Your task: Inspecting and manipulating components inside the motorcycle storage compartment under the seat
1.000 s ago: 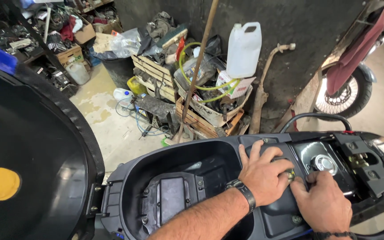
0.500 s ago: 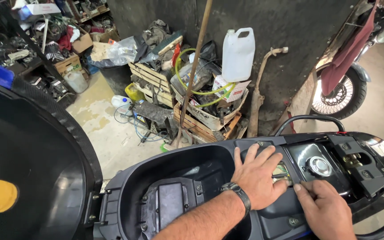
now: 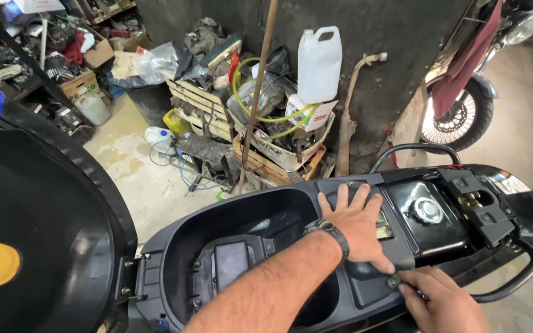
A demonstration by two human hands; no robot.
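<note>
A black scooter stands with its seat (image 3: 38, 246) raised, which exposes the under-seat storage tub (image 3: 248, 228). My left hand (image 3: 356, 228), a watch on its wrist, lies flat with fingers spread on the tub's rear panel, just left of the chrome fuel cap (image 3: 428, 211). My right hand (image 3: 445, 305) is at the tub's near rear edge. Its fingertips pinch a small round bolt (image 3: 393, 282) just below my left thumb.
A black grab rail (image 3: 513, 280) wraps the scooter's tail, past the seat latch bracket (image 3: 479, 206). Behind stand wooden crates of parts and hoses (image 3: 266, 129), a white jerrycan (image 3: 319, 65), a leaning rusty pipe (image 3: 260, 92) and a parked motorcycle wheel (image 3: 458, 117).
My right hand has drawn back from beside the fuel cap to the tub's near edge and closed on the bolt. My left hand stays flat on the panel.
</note>
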